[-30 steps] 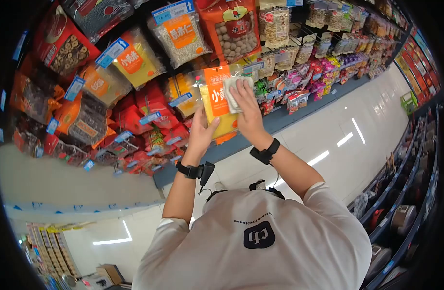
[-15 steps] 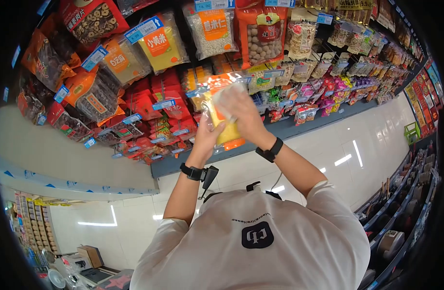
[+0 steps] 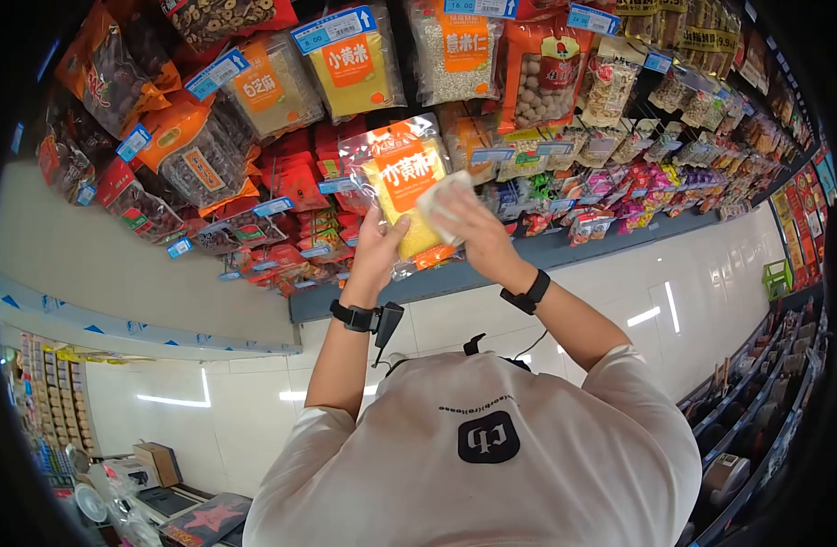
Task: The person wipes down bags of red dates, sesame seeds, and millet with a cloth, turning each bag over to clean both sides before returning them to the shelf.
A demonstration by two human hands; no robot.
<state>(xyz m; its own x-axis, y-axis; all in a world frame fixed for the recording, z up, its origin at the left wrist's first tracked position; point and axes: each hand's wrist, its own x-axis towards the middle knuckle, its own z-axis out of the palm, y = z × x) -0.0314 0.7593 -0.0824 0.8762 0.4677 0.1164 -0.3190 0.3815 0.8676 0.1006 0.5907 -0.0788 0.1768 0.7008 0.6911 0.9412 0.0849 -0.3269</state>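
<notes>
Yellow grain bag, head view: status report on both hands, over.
Left hand holds yellow grain bag at lower edge. Right hand presses white cloth on its front. Shelf packets close behind, nothing in between.

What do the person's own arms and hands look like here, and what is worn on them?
The left hand and right hand are bare, no gloves. Each wrist carries a black band: the left band has a small black box hanging off it, the right band is plain. Short white sleeves end above the elbows.
</notes>
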